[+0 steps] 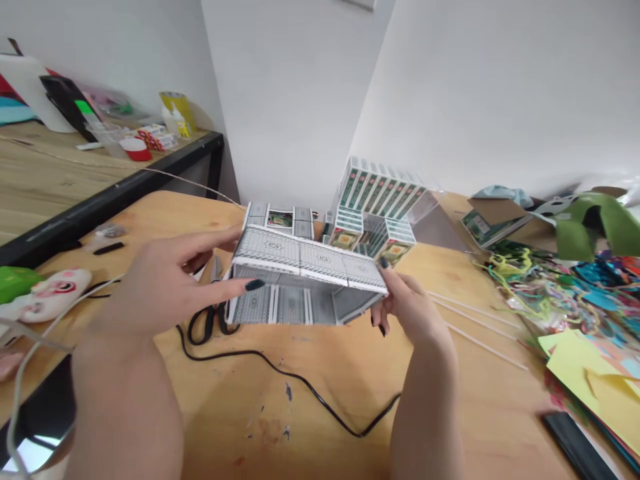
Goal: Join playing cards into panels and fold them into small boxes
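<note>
A hollow box built of playing cards [310,257] with grey patterned backs is held tilted above the table, its open side facing me. My left hand [170,280] grips its left end, thumb lying along the near edge and fingers behind. At the right end my right hand [407,303] pinches the corner, thumb or finger on top and other fingers underneath. A small window-like gap shows in the card piece at the back left. Scissors [200,327] with black handles lie under the left end, partly hidden. Behind the box stand several green-and-white playing card packs [383,190], some stacked.
A black cable [280,360] winds across the wooden table [340,413]. To the right lie white sticks [480,327], a heap of colourful craft bits [525,280] and yellow paper [575,367]. A plush toy [55,297] and a phone-like dark screen [45,413] are at left.
</note>
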`<state>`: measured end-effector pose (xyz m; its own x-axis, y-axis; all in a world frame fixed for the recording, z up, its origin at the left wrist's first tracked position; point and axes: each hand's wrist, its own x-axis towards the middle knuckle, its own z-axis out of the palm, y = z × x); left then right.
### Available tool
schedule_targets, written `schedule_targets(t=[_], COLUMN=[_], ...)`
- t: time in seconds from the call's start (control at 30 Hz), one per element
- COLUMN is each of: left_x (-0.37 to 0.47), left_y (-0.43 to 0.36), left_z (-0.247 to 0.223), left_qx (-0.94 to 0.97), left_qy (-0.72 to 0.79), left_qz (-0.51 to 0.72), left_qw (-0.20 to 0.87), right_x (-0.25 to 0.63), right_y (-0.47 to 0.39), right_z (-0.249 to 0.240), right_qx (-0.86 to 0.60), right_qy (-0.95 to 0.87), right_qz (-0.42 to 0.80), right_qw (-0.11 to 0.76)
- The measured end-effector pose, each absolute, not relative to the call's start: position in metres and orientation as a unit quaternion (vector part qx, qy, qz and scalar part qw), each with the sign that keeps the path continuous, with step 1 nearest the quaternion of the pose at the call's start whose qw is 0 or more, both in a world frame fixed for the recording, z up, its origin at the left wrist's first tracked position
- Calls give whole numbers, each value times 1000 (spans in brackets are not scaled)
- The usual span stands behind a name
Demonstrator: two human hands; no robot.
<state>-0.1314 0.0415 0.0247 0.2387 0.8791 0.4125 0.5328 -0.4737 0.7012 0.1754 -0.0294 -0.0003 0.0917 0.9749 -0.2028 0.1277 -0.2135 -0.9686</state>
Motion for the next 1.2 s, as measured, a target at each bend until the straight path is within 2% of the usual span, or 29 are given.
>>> schedule_targets(t=[0.13,0.2,0.27,0.37,0.43,0.7,0.93,1.2], left_x=[-107,-92,-80,-68,-65,-81,-80,-63], left_y=[42,41,38,32,29,39,60,59], left_z=[27,27,27,27,27,18,0,0], left_qx=[826,843,850,856,862,859,753,660], left_qy=[422,400,398,390,372,383,357,368], left_qz=[344,333,319,308,305,249,317,393], left_qw=[143,132,130,146,157,230,453,524], right_x=[176,173,166,151,143,152,155,155], right_y=[-23,-22,-23,-23,-22,-17,-14,-14], right_z=[-10,-13,-13,-11,-10,-11,-11,-12], right_qx=[-684,-682,-628,-508,-480,-549,-571,-515], right_qy=[-538,-591,-653,-711,-707,-615,-574,-570], right_qz=[358,285,263,317,335,367,408,433], right_qw=[338,323,332,368,396,429,422,471])
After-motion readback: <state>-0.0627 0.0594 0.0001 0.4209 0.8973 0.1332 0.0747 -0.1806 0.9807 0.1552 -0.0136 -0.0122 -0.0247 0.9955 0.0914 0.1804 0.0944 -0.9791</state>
